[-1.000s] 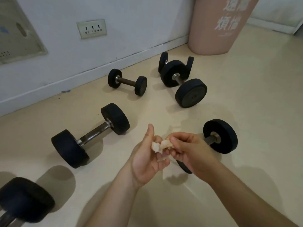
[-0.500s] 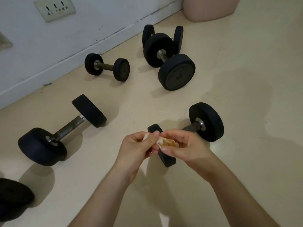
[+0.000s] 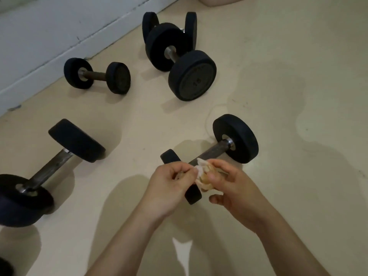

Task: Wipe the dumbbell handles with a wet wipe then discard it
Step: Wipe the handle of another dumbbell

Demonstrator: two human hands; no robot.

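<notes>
A crumpled wet wipe (image 3: 203, 172), white with brown stains, sits between my two hands. My left hand (image 3: 169, 186) pinches its left edge and my right hand (image 3: 233, 184) curls round the rest. Both hands hover just above the near end of a black dumbbell (image 3: 235, 138), whose metal handle (image 3: 213, 152) runs up to the right. My hands hide part of its near weight. Several other black dumbbells lie on the floor: a long one (image 3: 59, 162) at the left, a small one (image 3: 97, 76) near the wall, and a big one (image 3: 179, 60) at the top centre.
The beige floor (image 3: 298, 96) lies open to the right. A white wall and skirting board (image 3: 49, 46) run along the upper left. The base of a pink bin (image 3: 219, 1) shows at the top edge. Another dark weight (image 3: 4, 267) sits at the bottom left corner.
The view has tilted down and moved closer to the floor. My left hand went from open under the wipe to pinching it, and both hands dropped toward the near dumbbell.
</notes>
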